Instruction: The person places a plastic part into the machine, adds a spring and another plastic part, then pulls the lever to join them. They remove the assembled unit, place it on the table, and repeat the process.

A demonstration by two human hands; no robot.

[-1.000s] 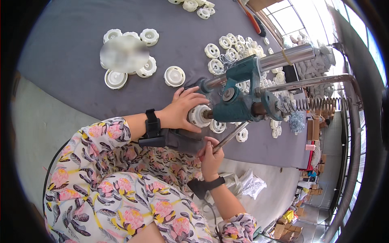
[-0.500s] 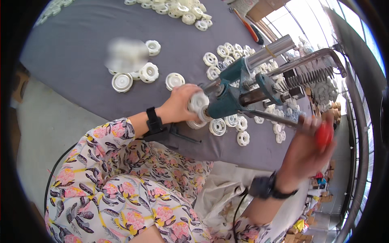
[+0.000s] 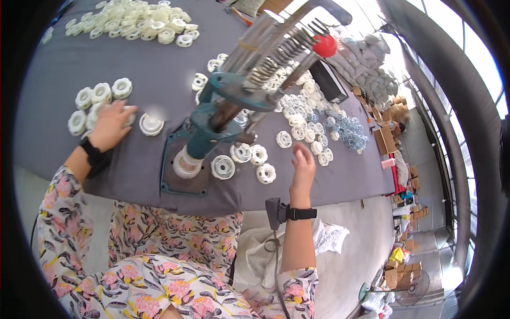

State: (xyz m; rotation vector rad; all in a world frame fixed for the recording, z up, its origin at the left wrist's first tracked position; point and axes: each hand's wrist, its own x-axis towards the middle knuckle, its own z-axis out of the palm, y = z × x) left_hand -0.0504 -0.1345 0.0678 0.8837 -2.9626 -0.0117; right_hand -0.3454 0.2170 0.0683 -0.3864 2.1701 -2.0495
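Observation:
At the left, my left hand [image 3: 110,126] lies over a cluster of white scalloped plastic knobs [image 3: 101,93], fingers apart and touching the ones beneath; its palm hides part of them. A round white cap [image 3: 151,124] is just right of those fingers. In the middle stands a teal hand press [image 3: 208,127] with a spring and a red ball lever handle [image 3: 324,45]. One white knob [image 3: 187,164] sits under its ram on the base plate. My right hand [image 3: 303,169] is raised off the lever, fingers loosely bent and holding nothing, near several white ring parts [image 3: 284,139].
More white knobs [image 3: 258,154] lie right of the press. A large pile of white parts [image 3: 141,21] is at the far left. Bluish-clear small pieces [image 3: 348,132] are heaped at the right, beside a black box [image 3: 328,80]. Cartons [image 3: 404,275] stand on the floor beyond.
My right hand has let go of the red lever handle, which has swung up. My left hand has left the press and moved left onto the knobs. The view has shifted right.

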